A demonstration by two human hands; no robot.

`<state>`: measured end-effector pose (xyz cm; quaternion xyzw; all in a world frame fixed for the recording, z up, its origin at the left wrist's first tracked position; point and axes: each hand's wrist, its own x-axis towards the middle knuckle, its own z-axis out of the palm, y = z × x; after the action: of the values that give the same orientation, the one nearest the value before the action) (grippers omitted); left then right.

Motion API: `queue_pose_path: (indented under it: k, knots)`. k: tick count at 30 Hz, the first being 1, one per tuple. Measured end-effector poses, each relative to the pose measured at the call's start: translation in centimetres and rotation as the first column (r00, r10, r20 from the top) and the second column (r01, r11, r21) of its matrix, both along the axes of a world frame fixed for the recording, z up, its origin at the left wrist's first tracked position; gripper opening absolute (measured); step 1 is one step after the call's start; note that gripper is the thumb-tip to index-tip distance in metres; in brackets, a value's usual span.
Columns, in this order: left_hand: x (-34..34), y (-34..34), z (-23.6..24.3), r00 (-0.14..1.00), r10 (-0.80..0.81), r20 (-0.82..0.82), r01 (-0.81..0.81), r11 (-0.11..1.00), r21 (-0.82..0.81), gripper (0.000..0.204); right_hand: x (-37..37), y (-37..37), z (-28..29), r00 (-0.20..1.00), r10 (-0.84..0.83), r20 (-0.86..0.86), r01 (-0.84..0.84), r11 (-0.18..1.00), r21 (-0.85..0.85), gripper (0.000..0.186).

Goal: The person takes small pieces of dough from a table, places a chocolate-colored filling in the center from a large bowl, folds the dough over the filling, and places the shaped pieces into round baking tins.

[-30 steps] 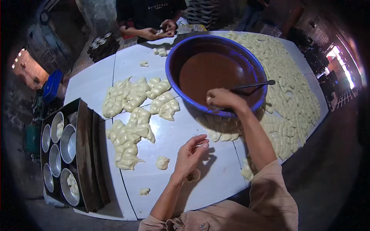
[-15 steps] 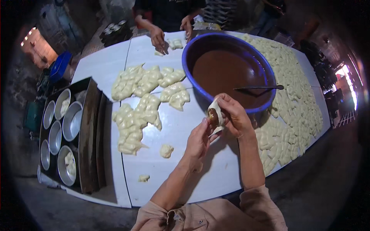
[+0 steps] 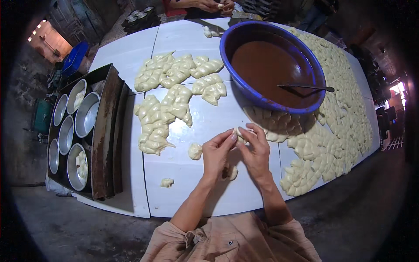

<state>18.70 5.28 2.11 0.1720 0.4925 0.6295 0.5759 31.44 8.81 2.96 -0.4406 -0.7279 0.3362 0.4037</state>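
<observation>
Between my two hands is a piece of pale dough (image 3: 238, 133); its top edge is pinched in the fingertips of both. My left hand (image 3: 215, 155) is closed on the dough from the left, my right hand (image 3: 257, 153) from the right. Below the fingers more pale dough (image 3: 234, 173) shows, with a dark brown patch of filling beside it. Just beyond my hands stands a blue basin (image 3: 227, 72) of smooth brown filling (image 3: 266, 65), a dark-handled spoon (image 3: 312, 87) resting across its rim. Nearest my left hand lies a small dough ball (image 3: 195, 151).
Left of centre, joined dough lumps (image 3: 152, 124) lie on the white table (image 3: 174, 192). Dough pieces (image 3: 345, 113) cover its right side. A dark tray (image 3: 107, 144) at left holds round metal tins (image 3: 86, 114). Across the table are another person's hands (image 3: 214, 6).
The dough, opened around brown filling before, now has its edges pinched together at the top. My hands are farther from the basin. The other person's hands have lifted off the table.
</observation>
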Motion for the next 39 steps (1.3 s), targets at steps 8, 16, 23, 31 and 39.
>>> queue_pose_path:
  k: [8, 16, 23, 31, 39]
  knots:
    - [-1.8, 0.9, 1.2, 0.955, -0.216, -0.205, 0.191, 0.972, -0.134, 0.037, -0.3, -0.4, -1.3, 0.953, -0.092, -0.29, -0.025, 0.926, -0.375, 0.017]
    - [-3.1, 0.4, 2.6, 0.927, -0.341, -0.156, 0.326, 0.938, -0.115, 0.034, 1.9, -0.4, -1.9, 0.941, 0.196, -0.277, -0.258, 0.943, -0.211, 0.029]
    - [-2.6, -0.9, 1.8, 0.944, -0.317, -0.088, 0.318, 0.948, -0.002, 0.023, -2.2, -1.7, -1.7, 0.761, -0.185, -0.622, 0.103, 0.981, -0.166, 0.017]
    - [-3.1, -1.7, 0.9, 0.884, -0.389, -0.259, 0.372, 0.921, -0.113, 0.028, -0.4, -1.2, -2.9, 0.993, -0.107, -0.053, 0.094, 0.975, -0.204, 0.021]
    - [-3.5, -2.0, 0.1, 0.888, -0.385, -0.25, 0.356, 0.922, -0.154, 0.042, 1.8, -3.1, -1.1, 0.982, 0.099, -0.158, -0.13, 0.972, -0.196, 0.017]
